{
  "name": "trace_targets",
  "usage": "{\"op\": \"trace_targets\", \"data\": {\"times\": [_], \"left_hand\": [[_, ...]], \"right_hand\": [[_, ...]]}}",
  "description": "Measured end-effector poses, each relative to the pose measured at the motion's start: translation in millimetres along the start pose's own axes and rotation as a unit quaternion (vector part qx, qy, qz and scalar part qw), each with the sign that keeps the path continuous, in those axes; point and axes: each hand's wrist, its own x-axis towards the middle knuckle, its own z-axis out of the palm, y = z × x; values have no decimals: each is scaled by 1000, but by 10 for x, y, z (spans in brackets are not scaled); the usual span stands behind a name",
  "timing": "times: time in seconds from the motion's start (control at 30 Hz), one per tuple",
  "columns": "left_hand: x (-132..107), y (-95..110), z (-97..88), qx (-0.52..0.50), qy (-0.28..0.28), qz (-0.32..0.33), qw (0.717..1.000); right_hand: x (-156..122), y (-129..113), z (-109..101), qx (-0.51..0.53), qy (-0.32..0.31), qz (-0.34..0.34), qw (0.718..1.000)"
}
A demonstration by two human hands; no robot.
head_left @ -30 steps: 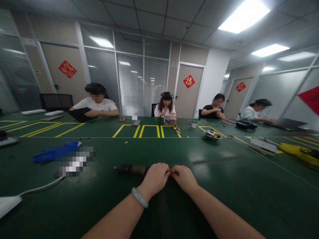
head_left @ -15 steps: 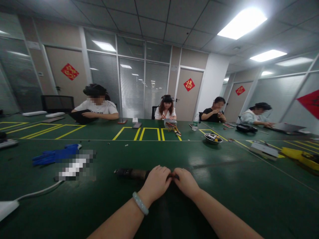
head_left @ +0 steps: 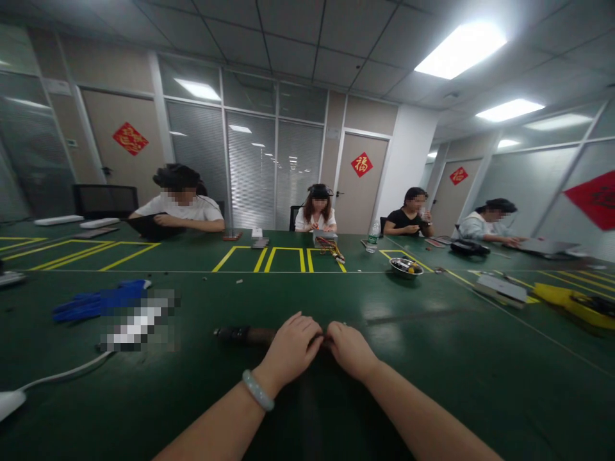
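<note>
A long dark cylindrical tool [head_left: 259, 336], with a narrow metal tip at its left end, lies crosswise just above the table [head_left: 202, 397] or on it; which one I cannot tell. It looks like an electric screwdriver, but its kind is unclear. My left hand [head_left: 294, 346], with a pale bangle on the wrist, is closed over its right part. Close beside it, my right hand [head_left: 350, 349] has its fingers curled round the dark right end. A small dark piece shows between the two hands; the rest of that end is hidden under the fingers.
Blue gloves [head_left: 100, 301] and a blurred white object with a cable [head_left: 72, 376] lie at left. Beyond are a metal bowl [head_left: 406, 269] with small parts, a water bottle [head_left: 372, 238], a pale box [head_left: 500, 289] and a yellow item [head_left: 571, 304]. Several people sit across the table.
The whole view has shifted slightly, so most things sit a little further left. My hands stay at the tool's right end, with a slightly wider gap between the fingers.
</note>
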Motion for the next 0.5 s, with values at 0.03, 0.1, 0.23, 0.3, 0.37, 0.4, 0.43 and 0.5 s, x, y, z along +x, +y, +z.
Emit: {"op": "trace_targets", "data": {"times": [0.03,0.1,0.23,0.3,0.37,0.4,0.43,0.5], "left_hand": [[-6,-2,-13,-1,2,-1,1000],[-19,-4,-34,-4,4,-3,1000],[-39,-9,-52,-15,-6,-11,1000],[-45,-21,-46,-22,-18,-22,999],[-54,-42,-26,-29,-37,-39,998],[-60,-56,-10,-30,-50,-49,997],[-69,-73,11,-30,-65,-59,996],[-88,-114,64,-28,-96,-81,992]], "right_hand": [[-3,45,-18,-4,-1,-1,1000],[-45,215,-77,-11,-4,14,1000],[-389,890,-287,-38,-6,119,992],[-715,1335,-426,-62,-5,191,980],[-1116,1784,-572,-78,-3,258,963],[-1332,1994,-640,-81,-5,295,952],[-1549,2187,-701,-85,-1,328,941],[-1962,2506,-798,-86,30,402,911]]}}
